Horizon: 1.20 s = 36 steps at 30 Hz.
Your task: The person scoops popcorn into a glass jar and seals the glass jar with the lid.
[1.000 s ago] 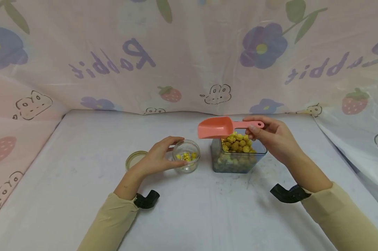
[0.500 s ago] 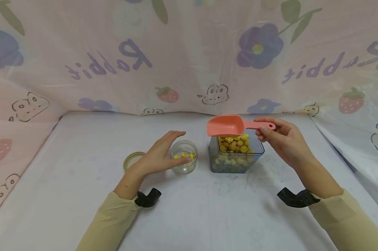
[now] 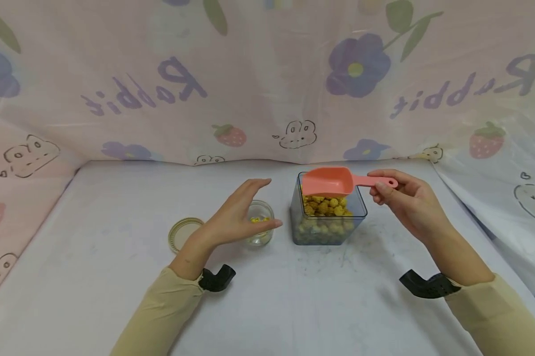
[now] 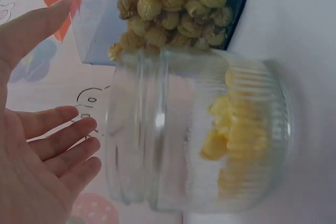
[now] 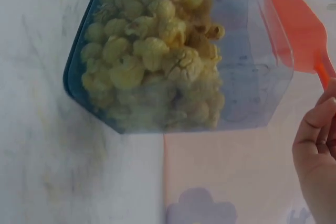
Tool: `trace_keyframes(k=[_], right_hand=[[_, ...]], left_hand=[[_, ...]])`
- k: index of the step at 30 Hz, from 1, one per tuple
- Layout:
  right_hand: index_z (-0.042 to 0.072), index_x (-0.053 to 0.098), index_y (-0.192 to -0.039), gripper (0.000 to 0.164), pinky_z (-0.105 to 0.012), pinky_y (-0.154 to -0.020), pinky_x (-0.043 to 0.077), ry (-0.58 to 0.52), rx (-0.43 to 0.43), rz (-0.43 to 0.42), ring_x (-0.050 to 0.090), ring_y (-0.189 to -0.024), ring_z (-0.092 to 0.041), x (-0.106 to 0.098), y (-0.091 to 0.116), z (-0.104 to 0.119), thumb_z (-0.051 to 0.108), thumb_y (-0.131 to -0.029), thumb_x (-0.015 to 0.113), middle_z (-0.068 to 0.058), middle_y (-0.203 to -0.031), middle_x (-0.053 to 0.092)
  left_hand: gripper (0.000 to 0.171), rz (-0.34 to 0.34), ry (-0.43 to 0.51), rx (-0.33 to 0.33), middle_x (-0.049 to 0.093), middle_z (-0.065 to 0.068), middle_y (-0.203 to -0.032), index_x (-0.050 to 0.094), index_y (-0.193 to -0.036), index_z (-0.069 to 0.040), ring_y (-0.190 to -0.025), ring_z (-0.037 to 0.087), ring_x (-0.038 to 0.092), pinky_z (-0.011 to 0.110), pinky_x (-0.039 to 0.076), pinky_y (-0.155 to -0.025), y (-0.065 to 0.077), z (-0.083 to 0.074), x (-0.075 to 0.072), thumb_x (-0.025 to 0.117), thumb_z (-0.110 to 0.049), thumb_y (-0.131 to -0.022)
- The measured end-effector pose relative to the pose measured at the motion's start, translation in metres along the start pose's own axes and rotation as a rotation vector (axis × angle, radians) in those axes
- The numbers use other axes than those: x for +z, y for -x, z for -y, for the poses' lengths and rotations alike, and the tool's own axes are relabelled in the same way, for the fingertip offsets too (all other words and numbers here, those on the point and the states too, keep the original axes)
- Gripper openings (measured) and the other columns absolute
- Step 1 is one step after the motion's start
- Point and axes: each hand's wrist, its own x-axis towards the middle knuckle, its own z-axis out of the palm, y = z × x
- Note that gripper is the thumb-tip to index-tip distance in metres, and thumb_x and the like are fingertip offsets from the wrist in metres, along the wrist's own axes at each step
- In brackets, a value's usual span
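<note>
In the head view my right hand point(image 3: 409, 200) pinches the handle of a pink scoop point(image 3: 328, 182), which looks bare inside and is held over a clear bluish box point(image 3: 300, 230). Popcorn point(image 3: 325, 206) partly fills that box. To the left, a small glass jar point(image 3: 260, 237) stands upright with a few yellow popcorn pieces point(image 4: 231, 124) at its bottom. My left hand point(image 3: 236, 217) is above and in front of the jar, fingers and thumb spread. The left wrist view shows those fingers extended and apart from the jar's mouth. Part of the jar is hidden behind the hand in the head view.
A round gold-rimmed lid point(image 3: 178, 235) lies on the white table point(image 3: 294, 306) left of the jar, partly covered by my left wrist. A printed curtain point(image 3: 249, 89) hangs along the back and sides. Each wrist wears a black mount point(image 3: 218, 278).
My left hand has spread its fingers and lifted off the jar. The right hand has moved a little right with the scoop, away from the jar, to over the box. The camera view has shifted slightly.
</note>
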Motion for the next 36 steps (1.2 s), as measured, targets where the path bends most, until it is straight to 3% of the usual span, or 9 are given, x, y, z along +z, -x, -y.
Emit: trace_keyframes(k=[4, 15, 27, 36], right_hand=[[-0.005, 0.062, -0.115, 0.028, -0.020, -0.071, 0.053, -0.003, 0.005, -0.004, 0.063, -0.080, -0.012, -0.005, 0.002, 0.000, -0.012, -0.096, 0.042, -0.006, -0.092, 0.065], [-0.006, 0.062, -0.115, 0.029, -0.019, -0.071, 0.054, 0.015, 0.000, -0.017, 0.063, -0.081, -0.013, -0.016, 0.010, -0.002, -0.013, -0.096, 0.041, -0.007, -0.092, 0.066], [-0.008, 0.060, -0.115, 0.028, -0.018, -0.072, 0.054, 0.040, -0.015, 0.007, 0.064, -0.080, -0.012, -0.023, 0.011, 0.005, -0.014, -0.095, 0.042, -0.006, -0.090, 0.067], [-0.003, 0.062, -0.115, 0.029, -0.019, -0.070, 0.051, 0.156, -0.011, 0.024, 0.062, -0.077, -0.012, -0.026, 0.011, 0.011, -0.013, -0.095, 0.043, -0.004, -0.088, 0.068]], left_hand=[[0.085, -0.010, 0.002, 0.035, 0.039, 0.008, -0.147, 0.034, -0.147, -0.007, -0.139, 0.024, 0.033, 0.046, 0.029, -0.115, -0.005, -0.003, 0.003, 0.076, -0.040, -0.080], [0.093, 0.027, 0.015, 0.044, 0.034, 0.008, -0.150, 0.026, -0.150, -0.009, -0.138, 0.025, 0.034, 0.046, 0.033, -0.113, -0.016, -0.010, 0.013, 0.077, -0.042, -0.079], [0.099, 0.039, 0.011, 0.076, 0.029, 0.008, -0.154, 0.021, -0.151, -0.008, -0.142, 0.022, 0.028, 0.043, 0.029, -0.116, -0.029, -0.018, 0.024, 0.077, -0.042, -0.078], [0.105, 0.076, 0.064, 0.046, 0.023, 0.007, -0.156, 0.013, -0.154, -0.012, -0.144, 0.022, 0.025, 0.043, 0.027, -0.117, -0.039, -0.021, 0.034, 0.078, -0.044, -0.077]])
